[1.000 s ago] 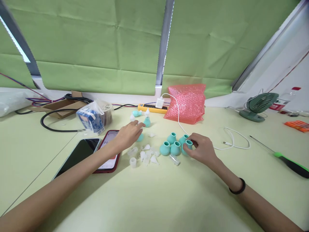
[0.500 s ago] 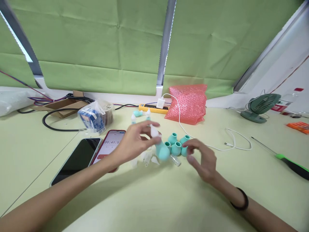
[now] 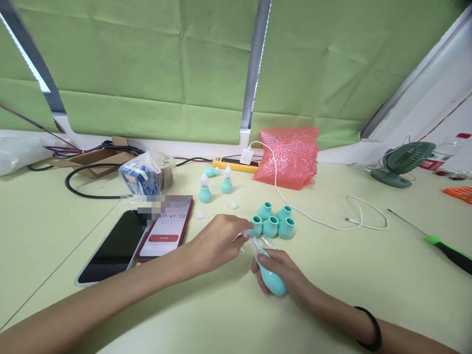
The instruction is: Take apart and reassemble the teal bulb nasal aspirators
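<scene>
My right hand (image 3: 285, 269) is wrapped round a teal rubber bulb (image 3: 273, 281), held just above the table near me. My left hand (image 3: 217, 241) pinches a small clear plastic tip (image 3: 246, 235) at the bulb's neck. Just behind the hands stands a cluster of several open teal bulbs (image 3: 273, 223). Farther back, two bulbs with white tips stand upright (image 3: 205, 190) (image 3: 226, 182) and a third lies on its side (image 3: 211, 171). A few loose clear tips (image 3: 201, 215) lie near the phones.
A black phone (image 3: 110, 246) and a red-cased phone (image 3: 167, 228) showing a timer lie at the left. Behind are a plastic bag (image 3: 147, 174), a yellow power strip (image 3: 234, 163), pink bubble wrap (image 3: 287, 157) and a white cable (image 3: 350, 216). A fan (image 3: 400, 162) and a screwdriver (image 3: 442, 246) are at right.
My left hand lifted a teal bulb from the pile and brought it toward me. My right hand left the bulb cluster and now grips that bulb; the left pinches a clear tip.
</scene>
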Available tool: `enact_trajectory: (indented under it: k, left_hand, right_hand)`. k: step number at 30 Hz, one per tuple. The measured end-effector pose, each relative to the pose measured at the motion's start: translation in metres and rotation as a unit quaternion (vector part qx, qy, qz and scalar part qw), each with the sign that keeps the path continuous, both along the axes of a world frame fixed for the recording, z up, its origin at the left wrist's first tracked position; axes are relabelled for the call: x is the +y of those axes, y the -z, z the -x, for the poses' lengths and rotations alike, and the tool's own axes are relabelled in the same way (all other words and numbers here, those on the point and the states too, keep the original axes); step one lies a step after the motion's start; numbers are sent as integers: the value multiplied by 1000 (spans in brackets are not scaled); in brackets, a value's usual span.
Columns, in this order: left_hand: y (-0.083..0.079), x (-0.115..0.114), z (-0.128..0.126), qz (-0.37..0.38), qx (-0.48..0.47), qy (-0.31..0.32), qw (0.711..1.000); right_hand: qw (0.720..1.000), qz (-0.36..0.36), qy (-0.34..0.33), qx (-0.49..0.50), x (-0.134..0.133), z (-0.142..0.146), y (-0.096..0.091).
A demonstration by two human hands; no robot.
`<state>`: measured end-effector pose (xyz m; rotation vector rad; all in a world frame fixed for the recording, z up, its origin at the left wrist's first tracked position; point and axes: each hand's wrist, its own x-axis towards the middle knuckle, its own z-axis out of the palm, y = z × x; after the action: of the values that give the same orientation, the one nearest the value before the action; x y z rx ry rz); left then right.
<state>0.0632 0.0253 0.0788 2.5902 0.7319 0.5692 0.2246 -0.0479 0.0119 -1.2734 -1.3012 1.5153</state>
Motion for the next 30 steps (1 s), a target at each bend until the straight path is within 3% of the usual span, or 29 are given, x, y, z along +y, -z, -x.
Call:
enact_trajectory:
  k: [6,12,17,21,24,30]
  left_hand:
    - [7,33,11,-42,154,-60,985]
    - [25,53,17,-62,177,-70,980]
    - [5,33,8,-77,135,-59,986]
    - [-12,8,4,-72,91,75,990]
    - [-13,-4,3,-127,133,120,976]
    - [-4,-9,-2,-237,171,117,949]
  right_hand:
    - [997,-47,-35,42,-5,-1,4]
    - [994,-93,-33,43,-7,-1,3]
    - [996,-88,23,-19,-7,0,-6]
    - [995,-80,61,4,-5,-1,-5]
    - [996,-59,68,15,-3,-2,-2]
    - [997,-46,67,2,-2,-2,0]
